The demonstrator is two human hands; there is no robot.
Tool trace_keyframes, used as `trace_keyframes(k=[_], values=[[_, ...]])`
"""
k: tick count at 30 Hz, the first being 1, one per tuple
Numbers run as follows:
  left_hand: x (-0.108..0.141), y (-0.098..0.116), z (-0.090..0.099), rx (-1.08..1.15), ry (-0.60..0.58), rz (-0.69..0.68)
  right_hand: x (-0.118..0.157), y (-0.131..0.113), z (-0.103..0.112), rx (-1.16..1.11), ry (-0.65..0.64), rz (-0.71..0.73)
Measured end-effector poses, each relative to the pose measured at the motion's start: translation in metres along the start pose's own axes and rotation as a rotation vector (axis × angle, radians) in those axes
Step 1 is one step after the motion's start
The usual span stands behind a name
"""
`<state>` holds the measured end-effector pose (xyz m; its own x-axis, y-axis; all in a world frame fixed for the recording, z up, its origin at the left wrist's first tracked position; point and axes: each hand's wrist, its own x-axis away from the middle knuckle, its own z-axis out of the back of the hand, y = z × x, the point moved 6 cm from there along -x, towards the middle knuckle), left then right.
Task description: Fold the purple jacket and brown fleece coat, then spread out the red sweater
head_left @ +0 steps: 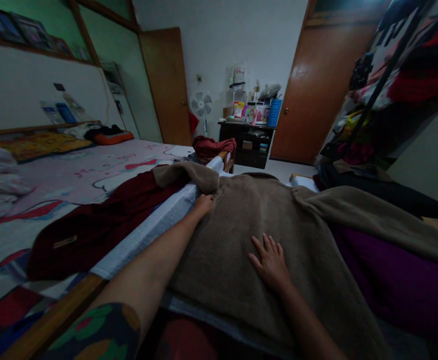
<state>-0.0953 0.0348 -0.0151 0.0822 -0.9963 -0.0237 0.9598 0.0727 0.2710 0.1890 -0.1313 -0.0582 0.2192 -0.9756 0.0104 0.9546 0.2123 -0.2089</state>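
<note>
A brown fleece sweater (264,210) lies spread out in front of me, its body over a light-coloured cloth (151,230). Its left sleeve (186,175) bends over towards the bed, and the right sleeve (376,210) stretches out to the right. My left hand (204,204) is at the sweater's left side, just below that sleeve's joint, with its fingers curled closed on the fabric. Flat on the middle of the sweater rests my right hand (270,260), its fingers spread and holding nothing.
Left of the cloth, a dark red garment (102,225) lies on the bed (121,155). Purple fabric (399,280) and a dark garment (384,192) are on the right. Further back stand a black cabinet (247,155), a white fan (201,105) and hanging clothes (421,75).
</note>
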Motion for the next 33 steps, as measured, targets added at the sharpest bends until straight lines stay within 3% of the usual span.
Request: trace_keyframes(k=[5,10,18,22,26,30,33], values=[[-0.038,-0.007,-0.01,0.075,-0.026,-0.006,-0.001,0.003,-0.002,-0.011,0.04,0.02],[-0.056,-0.011,-0.017,0.078,0.003,0.031,-0.001,0.007,-0.005,-0.03,0.101,0.051],[-0.05,-0.013,-0.001,-0.096,0.107,0.131,-0.002,0.013,-0.009,-0.053,0.127,0.09],[-0.042,-0.009,-0.006,-0.201,0.063,0.143,-0.001,0.014,-0.009,-0.069,0.144,0.1],[-0.045,0.01,-0.012,-0.252,0.013,0.081,-0.001,0.014,-0.009,-0.08,0.149,0.096],[-0.041,0.034,-0.02,-0.249,0.004,-0.106,-0.001,0.013,-0.008,-0.073,0.135,0.087],[-0.03,0.034,-0.038,-0.223,-0.069,-0.217,-0.002,0.012,-0.007,-0.068,0.127,0.085]])
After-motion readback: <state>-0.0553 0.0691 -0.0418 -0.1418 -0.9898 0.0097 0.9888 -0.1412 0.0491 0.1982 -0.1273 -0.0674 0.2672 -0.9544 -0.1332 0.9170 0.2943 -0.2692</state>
